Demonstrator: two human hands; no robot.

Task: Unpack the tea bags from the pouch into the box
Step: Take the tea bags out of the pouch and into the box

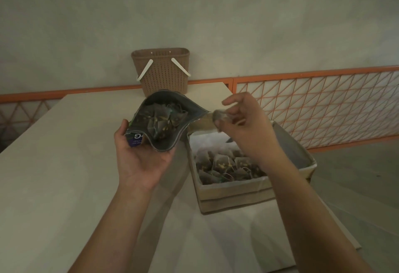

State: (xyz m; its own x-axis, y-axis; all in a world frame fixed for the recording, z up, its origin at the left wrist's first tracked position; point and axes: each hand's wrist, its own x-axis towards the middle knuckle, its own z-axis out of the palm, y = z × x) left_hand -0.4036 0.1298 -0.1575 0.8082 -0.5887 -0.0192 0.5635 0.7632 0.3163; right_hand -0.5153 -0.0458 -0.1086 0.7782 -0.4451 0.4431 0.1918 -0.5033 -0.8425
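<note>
My left hand [140,160] holds a dark foil pouch [190,108] from below, its mouth wide open toward me. Several pyramid tea bags [160,121] lie inside the pouch. To the right, above the far end of the box, my right hand [248,130] pinches one blurred tea bag [219,116] between thumb and fingers. The cardboard box [233,190] stands on the table under my right forearm, open, with several tea bags [222,162] piled inside.
A brown woven plastic basket [160,72] with white handles stands at the table's [54,164] far edge, behind the pouch. An orange metal railing [323,108] with mesh runs behind and to the right. The table's right edge falls just past the box.
</note>
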